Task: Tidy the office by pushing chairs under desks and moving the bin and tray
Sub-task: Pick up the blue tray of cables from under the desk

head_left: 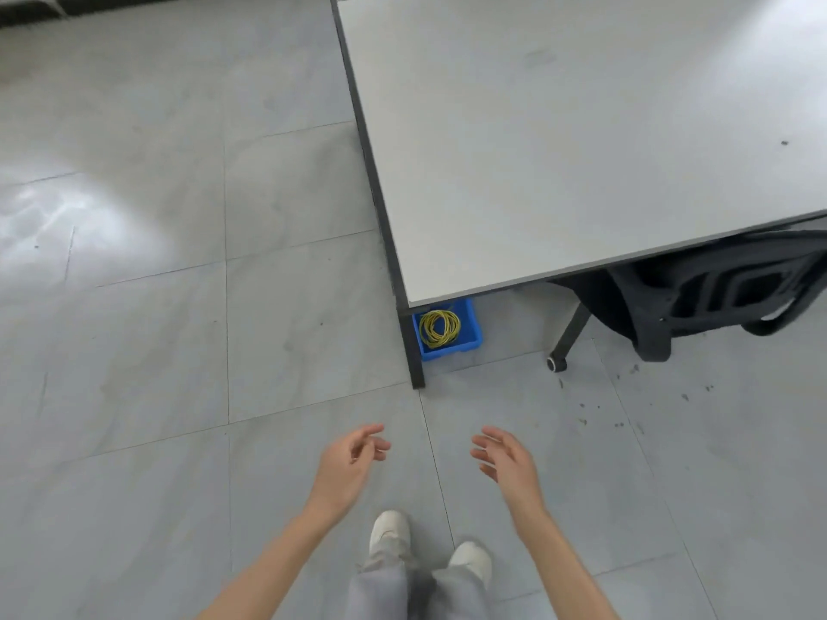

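From the head camera, the left hand [353, 467] and right hand [505, 463] hang over the tiled floor [179, 351], palms turned toward each other, fingers [373, 434] loosely curled and slightly spread, holding nothing. Ahead, a blue tray [470, 340] with a coil of yellow cable [439, 328] sits on the floor under the near corner of the grey table [559, 149], beside its dark leg [414, 351]. A black chair [716, 293] is tucked partly under the table's near edge to the right.
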`<state>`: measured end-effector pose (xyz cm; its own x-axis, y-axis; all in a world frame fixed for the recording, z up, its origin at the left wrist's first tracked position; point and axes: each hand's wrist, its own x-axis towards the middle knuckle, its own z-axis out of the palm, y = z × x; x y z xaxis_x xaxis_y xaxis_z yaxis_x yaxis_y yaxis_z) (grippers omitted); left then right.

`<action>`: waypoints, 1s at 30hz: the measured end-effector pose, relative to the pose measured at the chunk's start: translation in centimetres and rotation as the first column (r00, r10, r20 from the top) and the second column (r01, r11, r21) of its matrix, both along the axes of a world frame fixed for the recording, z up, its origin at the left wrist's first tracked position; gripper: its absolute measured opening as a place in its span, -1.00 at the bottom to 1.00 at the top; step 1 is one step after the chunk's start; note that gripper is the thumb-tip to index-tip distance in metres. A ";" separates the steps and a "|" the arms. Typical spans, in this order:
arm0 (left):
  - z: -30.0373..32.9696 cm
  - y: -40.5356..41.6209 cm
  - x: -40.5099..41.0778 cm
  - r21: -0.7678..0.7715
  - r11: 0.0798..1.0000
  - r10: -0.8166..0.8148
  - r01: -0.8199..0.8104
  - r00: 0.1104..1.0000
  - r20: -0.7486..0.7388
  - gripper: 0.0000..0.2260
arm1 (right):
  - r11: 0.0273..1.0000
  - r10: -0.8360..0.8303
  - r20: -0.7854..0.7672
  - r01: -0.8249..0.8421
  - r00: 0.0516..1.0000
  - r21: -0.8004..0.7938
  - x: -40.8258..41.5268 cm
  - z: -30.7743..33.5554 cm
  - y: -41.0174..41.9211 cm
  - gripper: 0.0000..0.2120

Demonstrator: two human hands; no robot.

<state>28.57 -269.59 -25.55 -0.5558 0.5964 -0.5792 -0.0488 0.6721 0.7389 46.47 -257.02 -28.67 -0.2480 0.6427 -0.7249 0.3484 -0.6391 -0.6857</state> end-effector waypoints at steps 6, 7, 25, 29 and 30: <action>-15.0 6.2 0.1 -0.109 0.970 -0.220 0.216 0.975 -0.031 -0.69 | 0.986 -0.095 0.064 0.103 0.993 -0.133 0.0 -16.0 2.2 -0.81; -18.0 7.3 0.0 -0.119 0.967 -0.232 0.226 0.971 -0.047 -0.69 | 0.985 -0.106 0.057 0.112 0.993 -0.130 0.0 -19.0 2.8 -0.81; -51.6 26.1 -5.6 -0.333 0.837 -0.544 0.435 0.725 -0.421 -0.59 | 0.921 -0.353 -0.179 0.308 0.918 -0.238 -2.5 -50.0 14.8 -0.82; -53.3 26.6 -5.1 -0.501 0.683 -0.728 0.531 0.544 -0.416 -0.41 | 0.881 -0.446 -0.163 0.400 0.880 -0.253 1.3 -51.6 14.2 -0.83; -53.3 26.7 -5.0 -0.512 0.684 -0.729 0.520 0.519 -0.447 -0.40 | 0.870 -0.468 -0.161 0.422 0.869 -0.255 2.1 -52.0 14.2 -0.83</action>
